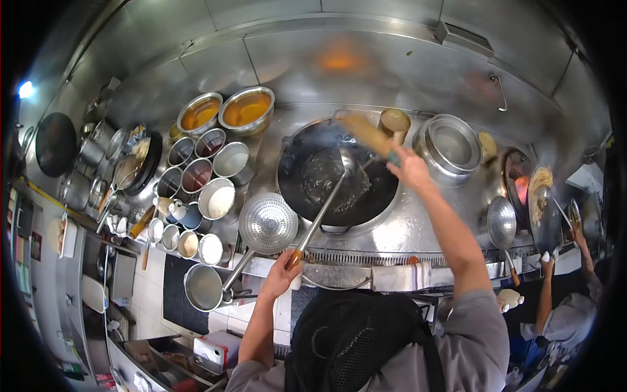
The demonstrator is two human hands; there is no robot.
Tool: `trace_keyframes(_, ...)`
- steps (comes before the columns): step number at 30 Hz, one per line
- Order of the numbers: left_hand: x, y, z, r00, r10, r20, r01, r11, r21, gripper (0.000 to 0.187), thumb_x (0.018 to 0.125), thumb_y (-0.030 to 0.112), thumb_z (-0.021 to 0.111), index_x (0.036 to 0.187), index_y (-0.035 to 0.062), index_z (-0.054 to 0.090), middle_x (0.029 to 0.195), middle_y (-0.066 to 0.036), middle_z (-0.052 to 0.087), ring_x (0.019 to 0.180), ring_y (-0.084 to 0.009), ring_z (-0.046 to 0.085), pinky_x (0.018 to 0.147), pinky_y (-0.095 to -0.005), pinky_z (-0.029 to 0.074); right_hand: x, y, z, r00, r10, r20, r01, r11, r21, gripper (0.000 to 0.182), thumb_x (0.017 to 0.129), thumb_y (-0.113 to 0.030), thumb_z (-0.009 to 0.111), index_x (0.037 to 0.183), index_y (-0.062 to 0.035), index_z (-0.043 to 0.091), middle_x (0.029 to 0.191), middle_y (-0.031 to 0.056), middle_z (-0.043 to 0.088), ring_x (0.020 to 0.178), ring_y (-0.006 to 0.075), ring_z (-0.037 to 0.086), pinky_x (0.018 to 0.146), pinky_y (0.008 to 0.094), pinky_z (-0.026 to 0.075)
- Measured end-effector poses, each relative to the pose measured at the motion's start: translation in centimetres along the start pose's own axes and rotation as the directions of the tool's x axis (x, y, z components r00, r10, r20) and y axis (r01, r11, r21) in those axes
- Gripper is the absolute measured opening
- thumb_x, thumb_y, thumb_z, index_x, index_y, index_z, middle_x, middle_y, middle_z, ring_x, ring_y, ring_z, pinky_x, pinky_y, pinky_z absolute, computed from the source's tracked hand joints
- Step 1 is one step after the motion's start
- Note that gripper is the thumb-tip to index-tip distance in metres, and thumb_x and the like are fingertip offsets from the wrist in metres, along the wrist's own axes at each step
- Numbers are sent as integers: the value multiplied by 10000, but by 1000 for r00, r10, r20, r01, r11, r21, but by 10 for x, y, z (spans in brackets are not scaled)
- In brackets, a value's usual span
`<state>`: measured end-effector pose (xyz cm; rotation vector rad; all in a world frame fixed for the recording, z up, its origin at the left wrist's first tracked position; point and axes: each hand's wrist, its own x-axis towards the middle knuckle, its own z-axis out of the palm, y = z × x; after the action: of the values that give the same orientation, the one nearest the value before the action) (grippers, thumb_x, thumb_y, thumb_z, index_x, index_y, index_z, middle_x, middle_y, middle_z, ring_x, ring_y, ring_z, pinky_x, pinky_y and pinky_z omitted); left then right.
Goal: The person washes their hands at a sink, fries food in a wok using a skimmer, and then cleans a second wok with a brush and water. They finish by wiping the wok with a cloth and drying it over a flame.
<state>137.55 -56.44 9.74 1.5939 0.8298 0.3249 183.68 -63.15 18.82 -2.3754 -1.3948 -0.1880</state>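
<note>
My left hand (279, 279) is closed around the wooden end of a ladle (326, 199). The ladle's bowl rests inside a black wok (379, 189), which has dark, wet-looking contents at its bottom. At the wok's far right rim, my right hand (411, 171) grips a tan wok brush (364, 132), smeared by motion. The brush slants up and left over the rim. A perforated strainer (268, 222) lies left of the wok, its handle reaching across a pot (203, 287).
Two bowls of amber liquid (247, 109) (200, 114) stand behind several seasoning containers (216, 198) at left. Stacked metal pots (450, 147) and a tin (394, 124) sit right of the wok. A folded cloth (401, 277) lies on the front edge. A co-worker (565, 320) tosses noodles at far right.
</note>
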Motion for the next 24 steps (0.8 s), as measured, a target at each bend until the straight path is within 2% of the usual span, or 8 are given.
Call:
trace_keyframes(1,-2,-9,1,999,32,25,-29,993,-111,575,927,122,720,1421,-5,454,1324,-108,576,1203,-163,549,1029,-303,443,4,3,-8,952,-97,289,170,956,-238,730,854,-307,744,1501,-323,406,1205,145,645,1031,352,675,901,462,555)
trace_keyframes(5,-24,-27,8,996,89,-7,-89,996,-13,596,925,111,716,1442,-14,447,1297,-144,612,1189,-189,587,1033,-316,452,51,31,-25,937,-11,349,181,869,-460,756,837,-301,753,1506,-323,400,1202,168,634,1014,377,672,877,486,550)
trace_keyframes(14,-17,-18,3,988,156,7,-155,987,-48,585,930,92,707,1449,12,449,1327,-115,592,1219,-184,568,1055,-318,437,-9,-42,-84,961,-55,-271,27,994,-105,703,847,-296,746,1481,-307,442,1142,131,630,971,337,686,834,469,572)
trace_keyframes(16,-22,-30,4,978,210,7,-207,966,-155,569,936,84,698,1448,21,458,1307,-124,614,1210,-200,582,1046,-325,444,-15,-22,-71,984,-5,176,55,958,-281,740,814,-291,766,1485,-298,452,1212,201,637,1001,399,674,883,474,553)
trace_keyframes(18,-27,-41,3,956,291,-18,-288,930,-227,548,947,77,686,1449,53,468,1208,-72,631,1017,-146,631,870,-291,518,-13,-2,-93,982,48,185,8,956,-294,725,816,-295,764,1478,-270,468,1218,213,645,1037,408,664,911,473,541)
trace_keyframes(20,-39,-31,1,986,79,145,22,810,-586,534,969,86,655,1462,120,452,917,6,531,644,-54,428,526,-200,321,-11,6,-117,977,93,193,-32,955,-294,713,818,-299,763,1472,-242,484,1224,226,652,1073,418,653,938,471,529)
trace_keyframes(22,-39,-29,7,960,156,231,69,670,-739,495,994,145,628,1458,130,455,865,-4,502,634,-76,436,517,-204,337,-14,8,-132,964,255,-75,-211,904,371,716,830,-308,768,1479,-253,472,1282,206,635,1080,386,662,934,462,544)
trace_keyframes(24,-32,-19,11,947,166,275,117,618,-777,490,1001,177,617,1459,127,449,853,-14,490,624,-80,429,509,-205,337,-22,-1,-127,938,310,-156,-200,849,489,691,829,-331,765,1461,-244,500,1245,187,669,1088,385,661,955,458,532)
